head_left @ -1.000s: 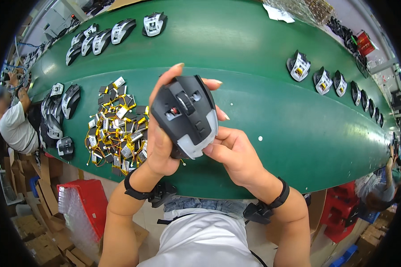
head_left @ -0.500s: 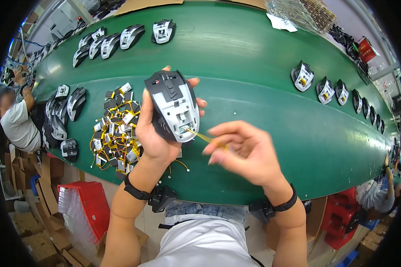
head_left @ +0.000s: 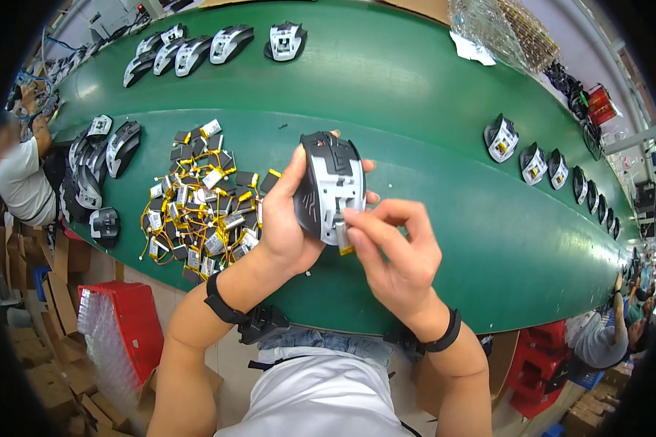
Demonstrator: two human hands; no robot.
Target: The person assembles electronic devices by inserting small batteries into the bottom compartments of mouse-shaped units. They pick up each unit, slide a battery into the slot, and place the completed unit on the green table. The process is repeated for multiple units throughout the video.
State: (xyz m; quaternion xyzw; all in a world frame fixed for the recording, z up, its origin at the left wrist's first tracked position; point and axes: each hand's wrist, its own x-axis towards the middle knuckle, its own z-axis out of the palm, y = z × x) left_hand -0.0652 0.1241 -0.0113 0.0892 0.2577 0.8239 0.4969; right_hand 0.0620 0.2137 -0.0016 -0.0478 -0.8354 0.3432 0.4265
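A black-and-grey computer mouse shell [head_left: 332, 182] is gripped in my left hand [head_left: 288, 218], its grey panel with a rectangular opening facing up. My right hand [head_left: 397, 251] pinches a small silver battery [head_left: 344, 239] with a yellow end between thumb and fingers. The battery is at the mouse's lower end, by the opening; its wires and the opening's inside are largely hidden by my fingers. Left of my left hand lies a heap of loose batteries [head_left: 213, 178] with thin yellow, red and black wires.
On the green table [head_left: 444, 240], several mice [head_left: 193, 55] stand at the far left and a cluster of mice [head_left: 87, 171] at the near left. A row of mice [head_left: 533, 163] runs along the right. Co-workers [head_left: 25, 178] sit at both sides. Red bins [head_left: 135, 324] stand below the edge.
The mouse has moved right and turned more upright in my left hand. My right hand, which held yellow wires away from the mouse, has come in against it and now pinches the battery.
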